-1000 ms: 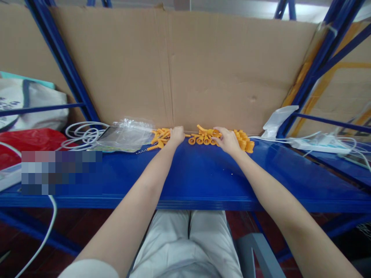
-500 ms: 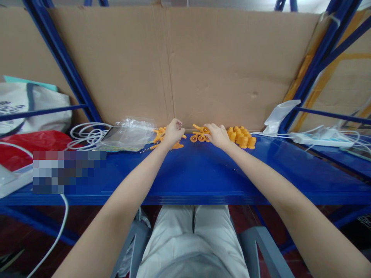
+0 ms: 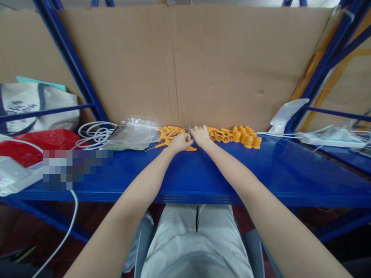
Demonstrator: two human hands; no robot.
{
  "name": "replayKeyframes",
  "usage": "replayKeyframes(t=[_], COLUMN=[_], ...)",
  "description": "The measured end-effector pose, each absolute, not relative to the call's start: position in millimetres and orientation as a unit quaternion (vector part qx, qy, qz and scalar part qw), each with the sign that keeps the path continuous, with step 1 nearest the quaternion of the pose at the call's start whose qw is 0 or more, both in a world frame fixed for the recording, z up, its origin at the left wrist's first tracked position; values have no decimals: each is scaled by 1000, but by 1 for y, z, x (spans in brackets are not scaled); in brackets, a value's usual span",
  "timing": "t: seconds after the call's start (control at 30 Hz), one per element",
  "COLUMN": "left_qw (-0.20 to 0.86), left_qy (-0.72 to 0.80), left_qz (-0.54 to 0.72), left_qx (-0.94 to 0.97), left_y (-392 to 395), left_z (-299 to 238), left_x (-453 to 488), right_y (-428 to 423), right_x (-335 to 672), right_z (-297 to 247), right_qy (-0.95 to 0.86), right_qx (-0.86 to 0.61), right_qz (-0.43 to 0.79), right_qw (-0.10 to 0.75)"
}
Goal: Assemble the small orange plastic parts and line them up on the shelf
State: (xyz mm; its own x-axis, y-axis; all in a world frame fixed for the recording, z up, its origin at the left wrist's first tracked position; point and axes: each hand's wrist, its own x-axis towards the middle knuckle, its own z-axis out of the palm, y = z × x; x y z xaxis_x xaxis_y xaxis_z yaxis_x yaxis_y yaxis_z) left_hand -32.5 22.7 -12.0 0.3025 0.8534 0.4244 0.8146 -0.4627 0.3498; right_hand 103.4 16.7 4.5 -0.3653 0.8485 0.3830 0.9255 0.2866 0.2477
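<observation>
My left hand is closed at the left side of the middle, with the tip of a small orange plastic piece showing at its fingers. A thin metal chain rises between my two hands. Close beside it, my right hand has bent fingers near the chain; what they grip is hidden. Under and left of my left hand lies a pile of orange plastic pieces, some with coiled ends. Right of my right hand, orange pieces with round cup ends lie in a row.
Orange cups stand grouped to the right on the blue shelf. Clear plastic bags and a coiled white cable lie left. Cardboard closes off the back. A white power strip lies far right.
My right hand has moved left from the cup-ended pieces to beside my left hand. My left hand has come down slightly, and the view has shifted a little.
</observation>
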Motion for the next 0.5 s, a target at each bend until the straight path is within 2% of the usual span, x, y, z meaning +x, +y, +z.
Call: replayKeyframes(t=[0.5], left_qw=[42], left_qy=[533], left_qz=[281], left_qx=[797], left_y=[23], left_z=[-14], left_x=[-38], right_y=[14], right_x=[103], right_z=[-14], right_qy=[-794], right_qx=[-575], right_qz=[-182], right_qw=[81])
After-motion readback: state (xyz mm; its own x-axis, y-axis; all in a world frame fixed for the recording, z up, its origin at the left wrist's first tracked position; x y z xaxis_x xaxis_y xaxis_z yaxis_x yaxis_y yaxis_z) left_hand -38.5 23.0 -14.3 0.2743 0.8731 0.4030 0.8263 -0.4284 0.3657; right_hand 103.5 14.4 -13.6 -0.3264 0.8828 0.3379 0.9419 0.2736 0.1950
